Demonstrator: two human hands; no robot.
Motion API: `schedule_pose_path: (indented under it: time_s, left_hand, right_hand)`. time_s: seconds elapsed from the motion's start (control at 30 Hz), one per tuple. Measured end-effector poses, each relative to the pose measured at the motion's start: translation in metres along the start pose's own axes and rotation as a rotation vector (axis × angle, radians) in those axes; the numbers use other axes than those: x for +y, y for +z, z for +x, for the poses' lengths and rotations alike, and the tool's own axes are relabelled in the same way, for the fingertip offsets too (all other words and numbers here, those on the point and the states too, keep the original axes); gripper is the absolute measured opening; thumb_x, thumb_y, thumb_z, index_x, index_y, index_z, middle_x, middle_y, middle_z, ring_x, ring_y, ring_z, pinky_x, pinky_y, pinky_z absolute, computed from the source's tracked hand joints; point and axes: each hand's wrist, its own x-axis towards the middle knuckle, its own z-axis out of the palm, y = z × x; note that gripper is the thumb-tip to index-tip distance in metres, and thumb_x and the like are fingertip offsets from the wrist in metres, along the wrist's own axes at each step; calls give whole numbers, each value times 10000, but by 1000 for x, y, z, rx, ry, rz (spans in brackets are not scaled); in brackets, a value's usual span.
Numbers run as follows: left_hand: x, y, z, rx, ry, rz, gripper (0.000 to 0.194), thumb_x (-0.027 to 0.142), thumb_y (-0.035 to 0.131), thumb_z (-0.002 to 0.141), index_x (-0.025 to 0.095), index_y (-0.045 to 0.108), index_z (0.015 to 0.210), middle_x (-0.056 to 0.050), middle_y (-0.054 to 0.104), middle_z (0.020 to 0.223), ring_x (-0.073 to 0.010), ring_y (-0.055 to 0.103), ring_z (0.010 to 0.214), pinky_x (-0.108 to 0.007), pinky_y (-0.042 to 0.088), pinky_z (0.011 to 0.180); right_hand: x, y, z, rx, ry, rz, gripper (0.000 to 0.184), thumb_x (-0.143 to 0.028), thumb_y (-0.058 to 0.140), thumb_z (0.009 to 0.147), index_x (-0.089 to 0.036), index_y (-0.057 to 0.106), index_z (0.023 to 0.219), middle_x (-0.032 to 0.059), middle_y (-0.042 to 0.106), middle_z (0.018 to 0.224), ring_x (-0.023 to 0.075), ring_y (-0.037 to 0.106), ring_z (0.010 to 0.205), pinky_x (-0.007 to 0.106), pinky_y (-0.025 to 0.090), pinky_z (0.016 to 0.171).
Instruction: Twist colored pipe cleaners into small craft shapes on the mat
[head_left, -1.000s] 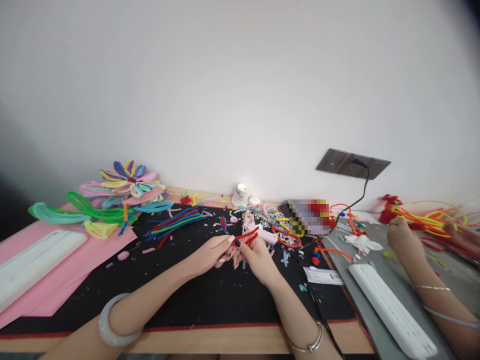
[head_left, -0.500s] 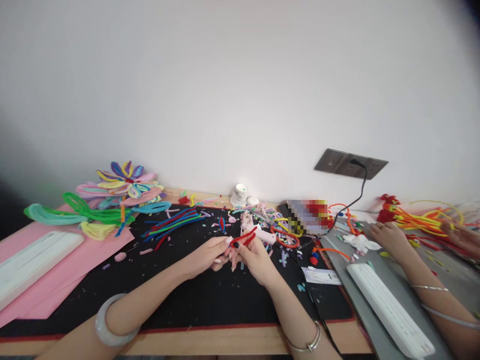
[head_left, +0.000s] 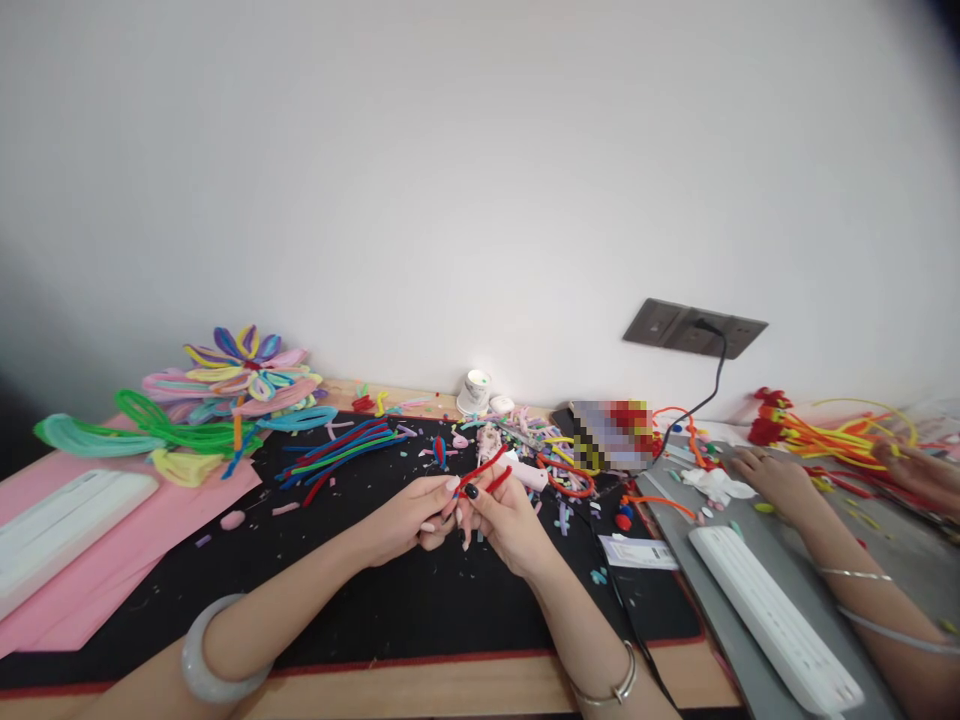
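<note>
Over the black mat [head_left: 420,610], my left hand [head_left: 420,515] and my right hand [head_left: 511,525] meet with fingers pinched together. Between them is a bent red pipe cleaner [head_left: 489,467], its two ends sticking out up and to the right. My fingers hide its lower part. Behind my left hand lies a bundle of blue, green and red pipe cleaners [head_left: 341,452]. A small red and blue pipe-cleaner piece [head_left: 440,452] rests just beyond my fingertips. The pale pink glue gun [head_left: 529,472] lies behind my right hand.
At left, a multicoloured pipe-cleaner flower [head_left: 251,370] and a white strip-shaped box [head_left: 71,525] lie on pink paper [head_left: 161,560]. A paper cup [head_left: 476,390] stands by the wall. A black cable [head_left: 705,405] runs from the socket. At right, another person's hands [head_left: 772,490] work near orange pipe cleaners.
The view has shifted slightly, moving most things a little left. Both my hands stay together on the red pipe cleaner, whose two ends now look further apart.
</note>
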Motion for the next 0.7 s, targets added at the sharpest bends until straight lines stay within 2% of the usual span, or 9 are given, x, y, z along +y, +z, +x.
schedule_pose_path:
  time_s: [0.17,0.4,0.57,0.7]
  left_hand:
    - [1,1,0,1,1,-7,371,448,454,854,146,434,638,87,264,463,-37,148,397,-189,133,386]
    - [4,2,-2,39,-42,-18,325,421,509,833,141,466,673,82,290,509,-32,150,411,-180,137,386]
    - [4,0,-1,46,-71,-21,324,431,504,834,139,485,697,85,300,497,-27,134,398,-184,123,388]
    - [4,-4,1,67,-89,-5,345,450,513,822,143,481,668,102,265,429,-29,126,370,-191,124,386]
  right_hand:
    - [-1,1,1,22,-15,-19,214,-319,624,767,-167,477,731,-8,622,583,100,557,442,202,462,409]
    - [-15,1,2,106,-60,-206,132,-232,662,711,-153,558,725,-31,587,583,92,546,475,206,486,477]
    - [-26,6,1,155,6,-226,98,-194,643,690,-133,566,697,-14,584,571,90,534,453,206,478,467]
    - [-23,6,-2,235,25,-296,73,-174,626,682,-138,563,689,2,588,578,111,556,467,218,478,474]
